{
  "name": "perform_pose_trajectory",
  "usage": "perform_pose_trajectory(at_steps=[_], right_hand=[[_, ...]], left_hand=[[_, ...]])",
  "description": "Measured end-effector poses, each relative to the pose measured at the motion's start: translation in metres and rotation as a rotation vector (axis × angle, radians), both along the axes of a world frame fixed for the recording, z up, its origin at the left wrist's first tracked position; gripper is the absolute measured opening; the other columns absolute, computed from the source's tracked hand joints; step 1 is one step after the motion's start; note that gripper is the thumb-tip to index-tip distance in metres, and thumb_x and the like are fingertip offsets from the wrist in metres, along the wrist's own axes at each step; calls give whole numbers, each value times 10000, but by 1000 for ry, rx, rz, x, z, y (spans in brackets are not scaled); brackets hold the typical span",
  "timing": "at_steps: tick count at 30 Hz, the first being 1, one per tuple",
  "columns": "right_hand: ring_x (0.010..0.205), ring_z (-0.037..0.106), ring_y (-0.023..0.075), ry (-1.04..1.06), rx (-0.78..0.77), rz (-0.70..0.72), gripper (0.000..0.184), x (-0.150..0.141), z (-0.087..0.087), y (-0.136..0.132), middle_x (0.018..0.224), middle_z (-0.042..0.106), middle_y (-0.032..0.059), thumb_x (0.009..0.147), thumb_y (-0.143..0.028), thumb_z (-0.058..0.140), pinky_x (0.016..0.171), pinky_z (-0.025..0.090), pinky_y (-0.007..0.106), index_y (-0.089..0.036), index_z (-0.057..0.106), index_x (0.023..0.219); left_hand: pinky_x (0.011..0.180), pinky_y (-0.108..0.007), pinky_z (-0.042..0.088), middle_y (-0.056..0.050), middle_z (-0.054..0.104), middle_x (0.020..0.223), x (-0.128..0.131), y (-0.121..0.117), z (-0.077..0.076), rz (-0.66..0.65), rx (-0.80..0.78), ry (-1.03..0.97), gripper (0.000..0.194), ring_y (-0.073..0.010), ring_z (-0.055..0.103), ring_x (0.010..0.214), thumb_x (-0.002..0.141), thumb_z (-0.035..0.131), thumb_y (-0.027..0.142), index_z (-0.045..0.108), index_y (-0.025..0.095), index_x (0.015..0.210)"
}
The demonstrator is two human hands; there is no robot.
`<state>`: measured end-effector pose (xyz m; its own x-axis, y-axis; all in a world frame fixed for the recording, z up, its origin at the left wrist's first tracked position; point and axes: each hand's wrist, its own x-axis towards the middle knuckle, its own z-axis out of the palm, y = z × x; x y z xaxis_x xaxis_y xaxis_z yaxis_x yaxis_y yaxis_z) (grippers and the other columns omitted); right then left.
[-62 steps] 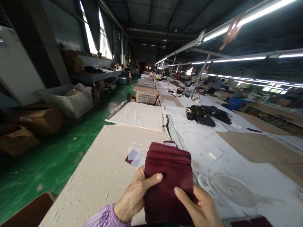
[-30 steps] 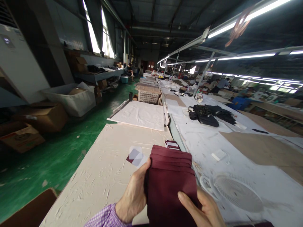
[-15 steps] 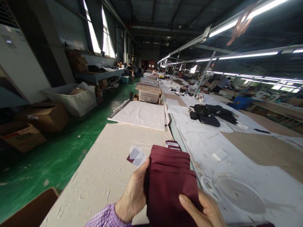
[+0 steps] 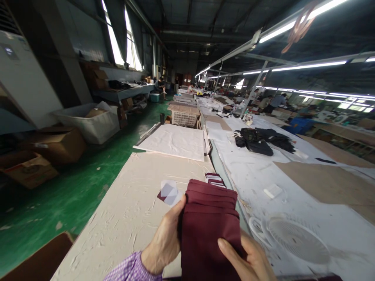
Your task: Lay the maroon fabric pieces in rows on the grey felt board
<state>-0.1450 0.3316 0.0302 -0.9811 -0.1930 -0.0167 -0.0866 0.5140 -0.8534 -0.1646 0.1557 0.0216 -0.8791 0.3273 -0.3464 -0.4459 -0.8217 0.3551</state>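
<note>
- A factory hall point(image 4: 187, 43) with a green-painted floor point(image 4: 73, 195) is seen.
- A cream-covered tabletop point(image 4: 123, 210) is bordered on the right by a white-covered table point(image 4: 295, 187).
- Folded maroon cloth point(image 4: 209, 238) is held over the tabletop's right edge; contact with it cannot be told.
- A pale swatch point(image 4: 169, 191) is lying just left of the cloth.
- The cloth is gripped from the side by the left hand point(image 4: 162, 238) and pinched from below by the right hand point(image 4: 246, 259).

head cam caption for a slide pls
The left hand and right hand hold a stack of folded maroon fabric over a long cream-covered workbench in a garment workshop.
</note>
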Motion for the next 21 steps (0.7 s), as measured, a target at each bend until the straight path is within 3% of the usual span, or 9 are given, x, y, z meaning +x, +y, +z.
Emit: perform_pose_trajectory(at_steps=[12, 21], right_hand=[[748, 638, 197, 66, 29, 10, 267, -4, 0, 3, 846, 701, 45, 821, -431, 528, 652, 502, 219, -219, 688, 843], [762, 634, 201, 107, 99, 44, 284, -5, -8, 6, 782, 670, 47, 856, -418, 469, 719, 490, 244, -197, 636, 792]], left_hand=[[952, -349, 461, -115, 655, 1138, -3, -2, -3, -19, -101, 6, 504, -259, 553, 1132, 834, 528, 444, 556, 104, 1205], [1009, -326, 404, -66, 581, 1263, 2, -1, -11, -5, -98, 76, 536, -231, 497, 1198, 845, 456, 535, 534, 180, 1239]])
